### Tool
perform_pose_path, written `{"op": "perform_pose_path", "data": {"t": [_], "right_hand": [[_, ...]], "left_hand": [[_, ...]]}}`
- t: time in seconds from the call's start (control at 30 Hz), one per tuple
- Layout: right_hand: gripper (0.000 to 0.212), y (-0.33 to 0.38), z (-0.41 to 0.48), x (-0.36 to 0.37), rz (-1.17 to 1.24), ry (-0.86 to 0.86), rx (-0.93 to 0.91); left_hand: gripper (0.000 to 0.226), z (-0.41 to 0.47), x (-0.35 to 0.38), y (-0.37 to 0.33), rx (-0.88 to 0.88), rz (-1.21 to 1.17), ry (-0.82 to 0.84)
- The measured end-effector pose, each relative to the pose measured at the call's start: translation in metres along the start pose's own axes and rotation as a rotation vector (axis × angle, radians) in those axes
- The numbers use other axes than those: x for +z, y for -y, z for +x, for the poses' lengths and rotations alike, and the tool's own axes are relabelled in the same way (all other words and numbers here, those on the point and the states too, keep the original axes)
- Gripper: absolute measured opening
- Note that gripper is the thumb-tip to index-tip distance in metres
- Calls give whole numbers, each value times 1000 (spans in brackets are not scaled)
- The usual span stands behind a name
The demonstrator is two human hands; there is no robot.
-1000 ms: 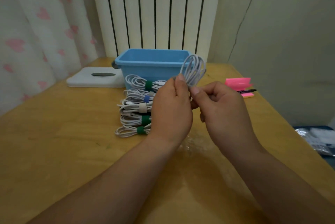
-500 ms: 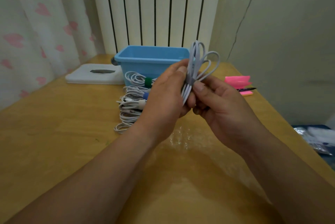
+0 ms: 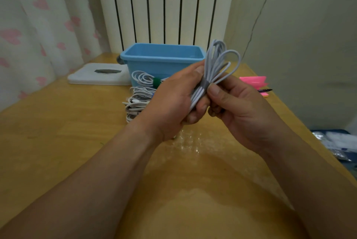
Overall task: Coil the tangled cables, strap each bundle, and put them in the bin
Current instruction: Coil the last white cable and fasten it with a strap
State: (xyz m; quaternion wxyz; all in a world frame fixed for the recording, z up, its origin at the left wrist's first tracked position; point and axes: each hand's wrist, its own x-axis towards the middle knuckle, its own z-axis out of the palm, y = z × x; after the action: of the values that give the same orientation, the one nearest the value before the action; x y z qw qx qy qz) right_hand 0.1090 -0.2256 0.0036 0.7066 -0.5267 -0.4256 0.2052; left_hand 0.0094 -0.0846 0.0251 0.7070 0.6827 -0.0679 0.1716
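A coiled white cable bundle (image 3: 216, 64) stands upright above the table, its loops fanning out at the top. A grey strap (image 3: 205, 85) circles its middle. My left hand (image 3: 173, 101) grips the bundle's lower half, and my right hand (image 3: 237, 109) pinches it at the strap with the thumb on top. Behind my left hand several strapped white cable bundles (image 3: 140, 93) lie stacked on the wooden table (image 3: 58, 132), one with a green strap. The blue bin (image 3: 162, 59) stands just behind that stack.
A white flat box (image 3: 98, 74) lies left of the bin. Pink sticky notes (image 3: 253, 81) and a pen (image 3: 265, 90) sit at the table's right edge. A radiator and a heart-print curtain stand behind. Packaged items (image 3: 336, 144) lie below the table's right side.
Both hands raised the bundle and drew it nearer to me. The loops have spread wider at the top, and the grey strap now shows around the middle.
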Motion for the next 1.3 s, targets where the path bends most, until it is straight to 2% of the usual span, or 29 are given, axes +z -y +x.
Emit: {"op": "perform_pose_path", "data": {"t": [0.13, 0.2, 0.3, 0.37, 0.43, 0.5, 0.57, 0.63, 0.73, 0.87, 1.07, 1.17, 1.3], "right_hand": [[13, -3, 0, 3, -126, -65, -72], [13, -4, 0, 4, -156, -92, -91], [14, -5, -1, 6, -109, -159, -101], [13, -6, 0, 9, -113, -214, -100], [7, -8, 0, 11, -139, -271, -88], [10, -8, 1, 11, -124, -330, -62], [13, -7, 1, 9, -92, -373, -18], [13, -7, 1, 6, -89, -403, 21], [14, -8, 1, 5, -241, -426, 0], [8, -2, 0, 4, -360, -381, -35], [10, -4, 1, 5, -502, -394, -82], [8, -5, 0, 6, -491, -424, -112], [11, -7, 1, 7, -357, -407, -94]], "left_hand": [[44, 1, 3, 1, -46, 28, -82], [47, 1, 5, 2, -61, 101, -132], [36, 2, 8, 2, -50, 126, -211], [30, 3, 9, 5, 21, 169, -285], [27, 2, 8, 10, 142, 349, -336], [19, 2, 8, 16, 214, 524, -317], [15, 3, 8, 19, 210, 605, -258], [15, 5, 7, 20, 156, 570, -226], [17, 5, 4, 18, 96, 551, -240], [22, 5, 2, 17, 63, 445, -284], [18, 6, 4, 18, 158, 723, -335], [30, 6, 4, 14, 86, 646, -341], [42, 3, 3, 6, -86, 218, -227]]}}
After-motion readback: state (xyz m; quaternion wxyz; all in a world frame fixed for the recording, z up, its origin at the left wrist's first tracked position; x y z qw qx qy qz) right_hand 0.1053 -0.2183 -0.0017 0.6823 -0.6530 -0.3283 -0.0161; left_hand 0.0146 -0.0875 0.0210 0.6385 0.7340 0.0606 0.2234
